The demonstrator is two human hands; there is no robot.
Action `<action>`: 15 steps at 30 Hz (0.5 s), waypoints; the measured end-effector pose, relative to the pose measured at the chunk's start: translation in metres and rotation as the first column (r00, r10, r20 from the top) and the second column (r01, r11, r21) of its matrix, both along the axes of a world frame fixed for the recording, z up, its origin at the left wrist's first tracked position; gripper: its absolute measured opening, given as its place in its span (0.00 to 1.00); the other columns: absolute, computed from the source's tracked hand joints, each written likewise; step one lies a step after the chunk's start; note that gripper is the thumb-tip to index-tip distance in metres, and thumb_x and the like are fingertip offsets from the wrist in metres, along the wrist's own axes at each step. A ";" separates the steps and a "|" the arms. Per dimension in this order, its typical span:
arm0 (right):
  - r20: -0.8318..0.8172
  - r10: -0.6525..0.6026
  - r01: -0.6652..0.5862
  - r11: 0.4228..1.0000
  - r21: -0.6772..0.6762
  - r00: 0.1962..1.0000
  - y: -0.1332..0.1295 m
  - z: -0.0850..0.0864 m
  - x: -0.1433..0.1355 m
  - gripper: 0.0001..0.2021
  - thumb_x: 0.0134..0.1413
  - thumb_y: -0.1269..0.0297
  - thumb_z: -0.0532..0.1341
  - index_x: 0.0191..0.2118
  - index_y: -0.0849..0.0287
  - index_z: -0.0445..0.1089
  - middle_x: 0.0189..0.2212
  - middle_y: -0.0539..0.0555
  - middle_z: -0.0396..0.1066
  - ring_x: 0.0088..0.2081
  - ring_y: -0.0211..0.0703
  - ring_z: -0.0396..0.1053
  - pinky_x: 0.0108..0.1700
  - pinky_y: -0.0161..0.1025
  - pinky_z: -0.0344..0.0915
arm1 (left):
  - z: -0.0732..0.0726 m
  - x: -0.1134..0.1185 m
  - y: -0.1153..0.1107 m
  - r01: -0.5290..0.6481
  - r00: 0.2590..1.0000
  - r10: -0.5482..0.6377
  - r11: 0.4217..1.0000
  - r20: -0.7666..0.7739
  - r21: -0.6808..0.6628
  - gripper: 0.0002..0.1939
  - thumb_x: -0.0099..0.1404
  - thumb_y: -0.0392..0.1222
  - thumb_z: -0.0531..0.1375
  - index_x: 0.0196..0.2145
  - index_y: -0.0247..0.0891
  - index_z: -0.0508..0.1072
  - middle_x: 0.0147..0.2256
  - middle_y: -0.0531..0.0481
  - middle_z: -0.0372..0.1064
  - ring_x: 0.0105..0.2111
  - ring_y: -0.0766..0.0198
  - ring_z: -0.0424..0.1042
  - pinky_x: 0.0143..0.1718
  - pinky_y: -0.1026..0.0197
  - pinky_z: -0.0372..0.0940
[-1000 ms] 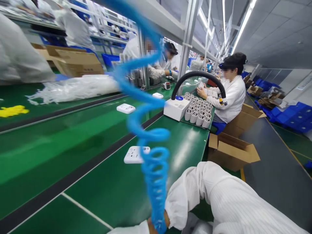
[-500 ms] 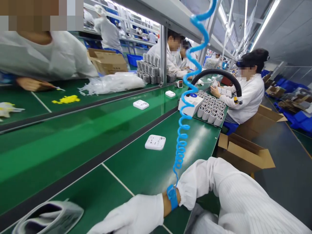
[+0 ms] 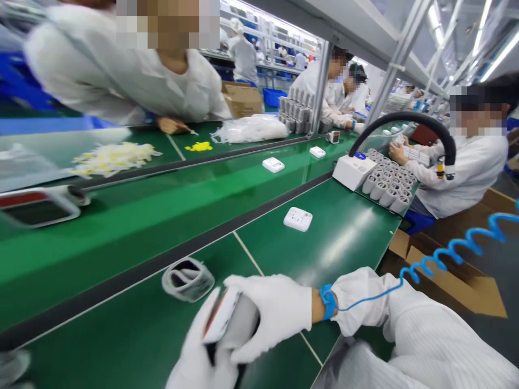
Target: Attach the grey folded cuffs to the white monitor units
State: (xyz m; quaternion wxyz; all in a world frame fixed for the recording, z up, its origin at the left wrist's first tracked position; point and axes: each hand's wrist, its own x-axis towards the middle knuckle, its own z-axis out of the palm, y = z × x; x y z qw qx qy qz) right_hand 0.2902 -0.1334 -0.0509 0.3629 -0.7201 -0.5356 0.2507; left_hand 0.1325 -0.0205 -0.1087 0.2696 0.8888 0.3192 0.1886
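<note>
Both my hands wear white gloves and hold one device with a grey cuff (image 3: pixel 240 323) and a white, red-marked face, near the bottom centre. My right hand (image 3: pixel 275 310), with a blue wrist strap, wraps round the cuff from the right. Fingers of my left hand (image 3: pixel 198 354) press on the device from the left and below. Just beyond them a rolled grey cuff (image 3: pixel 188 279) in clear wrapping lies on the green table (image 3: pixel 117 324). A white flat unit (image 3: pixel 298 219) rests further off on the table.
Two white units (image 3: pixel 273 165) and another device (image 3: pixel 36 205) sit on the green belt (image 3: pixel 141 237). A white box with a black hose (image 3: pixel 353 171) stands beside rows of grey cuffs (image 3: pixel 389 181). Co-workers sit opposite and at right. A coiled blue cord (image 3: pixel 454 251) trails rightward from my right wrist.
The view has swung left. My left hand and the cuffed device have come into view, with both hands on the device. The blue cord now stretches off to the right.
</note>
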 end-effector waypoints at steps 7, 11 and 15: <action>-0.037 -0.367 0.368 0.913 0.177 0.929 0.021 0.014 0.051 0.29 0.45 0.58 0.72 0.55 0.60 0.74 0.42 0.52 0.78 0.40 0.45 0.75 0.44 0.38 0.71 | -0.001 0.018 -0.020 0.151 0.883 -0.207 0.975 0.422 0.162 0.36 0.73 0.35 0.55 0.74 0.42 0.47 0.67 0.37 0.62 0.64 0.49 0.68 0.62 0.48 0.69; 0.024 -0.490 0.482 0.865 0.138 0.872 0.105 0.031 0.109 0.23 0.53 0.58 0.70 0.53 0.64 0.75 0.43 0.53 0.78 0.42 0.40 0.74 0.45 0.34 0.69 | -0.011 0.017 -0.019 0.238 0.844 -0.333 0.935 0.421 0.262 0.36 0.73 0.32 0.54 0.74 0.43 0.46 0.66 0.37 0.63 0.65 0.53 0.66 0.64 0.49 0.68; 0.133 -0.428 0.417 0.903 0.103 0.894 0.202 0.050 0.126 0.15 0.65 0.61 0.64 0.46 0.71 0.75 0.42 0.55 0.77 0.41 0.38 0.74 0.49 0.35 0.69 | -0.024 0.019 -0.022 0.292 0.824 -0.401 0.906 0.401 0.308 0.32 0.74 0.32 0.52 0.72 0.41 0.50 0.65 0.36 0.65 0.64 0.52 0.68 0.63 0.48 0.69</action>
